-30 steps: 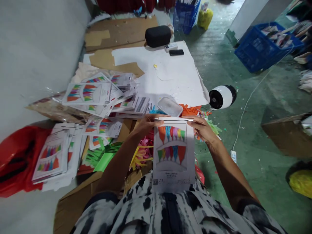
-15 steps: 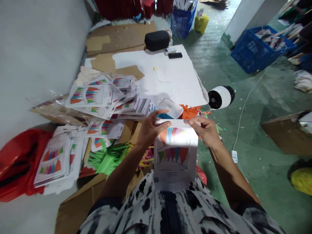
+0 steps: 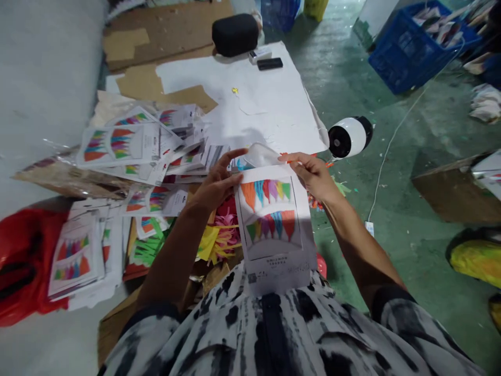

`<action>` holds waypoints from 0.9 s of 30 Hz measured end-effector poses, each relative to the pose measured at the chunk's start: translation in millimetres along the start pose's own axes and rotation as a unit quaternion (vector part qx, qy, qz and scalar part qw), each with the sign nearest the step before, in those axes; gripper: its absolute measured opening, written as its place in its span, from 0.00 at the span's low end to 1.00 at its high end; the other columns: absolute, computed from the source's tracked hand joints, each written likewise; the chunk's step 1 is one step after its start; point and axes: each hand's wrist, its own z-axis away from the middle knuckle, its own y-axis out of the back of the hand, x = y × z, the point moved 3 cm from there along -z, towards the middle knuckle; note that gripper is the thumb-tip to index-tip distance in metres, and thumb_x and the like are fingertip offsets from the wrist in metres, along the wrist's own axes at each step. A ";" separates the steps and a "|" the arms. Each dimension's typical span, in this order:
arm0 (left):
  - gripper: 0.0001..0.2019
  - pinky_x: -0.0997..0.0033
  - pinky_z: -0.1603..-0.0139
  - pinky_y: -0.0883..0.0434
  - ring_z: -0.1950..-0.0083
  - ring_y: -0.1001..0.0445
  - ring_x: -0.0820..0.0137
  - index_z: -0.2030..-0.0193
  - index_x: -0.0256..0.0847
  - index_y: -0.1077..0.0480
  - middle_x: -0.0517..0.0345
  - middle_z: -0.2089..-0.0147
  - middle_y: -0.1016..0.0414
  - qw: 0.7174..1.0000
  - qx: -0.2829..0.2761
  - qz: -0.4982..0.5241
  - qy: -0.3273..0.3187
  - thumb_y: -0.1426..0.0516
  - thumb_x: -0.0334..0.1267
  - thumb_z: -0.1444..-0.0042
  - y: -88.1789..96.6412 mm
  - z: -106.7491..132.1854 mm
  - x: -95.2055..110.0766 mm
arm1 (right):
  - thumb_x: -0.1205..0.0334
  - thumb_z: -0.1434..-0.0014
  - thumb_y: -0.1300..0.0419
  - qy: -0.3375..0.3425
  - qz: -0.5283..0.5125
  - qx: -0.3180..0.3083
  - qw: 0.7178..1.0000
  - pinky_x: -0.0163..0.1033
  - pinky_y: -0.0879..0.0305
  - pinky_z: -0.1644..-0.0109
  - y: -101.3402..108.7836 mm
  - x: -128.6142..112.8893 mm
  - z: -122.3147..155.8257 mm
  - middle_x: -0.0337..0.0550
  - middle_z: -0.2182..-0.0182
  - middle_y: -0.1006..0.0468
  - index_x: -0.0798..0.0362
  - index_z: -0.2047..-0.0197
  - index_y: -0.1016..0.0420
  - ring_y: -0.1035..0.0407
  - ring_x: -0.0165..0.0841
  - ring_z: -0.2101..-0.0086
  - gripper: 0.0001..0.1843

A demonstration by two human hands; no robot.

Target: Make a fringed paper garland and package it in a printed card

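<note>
Now — left hand (image 3: 216, 187), right hand (image 3: 311, 176) — fingers (image 3: 298, 161) closed on a printed bunting card (image 3: 274, 227).

The left hand (image 3: 217, 183) and right hand (image 3: 311, 175) have spread wider apart, and the bunting card (image 3: 270, 224) now tilts.

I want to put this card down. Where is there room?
The white sheet has room between phone and packs. Green floor is open between fan and crate. By the left hand, packs and paper fringe crowd together.
</note>
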 end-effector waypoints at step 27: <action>0.06 0.74 0.67 0.31 0.68 0.23 0.68 0.68 0.38 0.16 0.59 0.72 0.18 0.926 -0.048 -0.372 0.040 0.36 0.34 0.48 -20.4 -8.9 -209.1 | 0.57 0.47 0.36 -0.102 0.155 -0.085 0.979 0.34 0.35 0.68 -7.3 194.8 61.6 0.39 0.74 0.17 0.55 0.66 0.13 0.29 0.32 0.73 0.13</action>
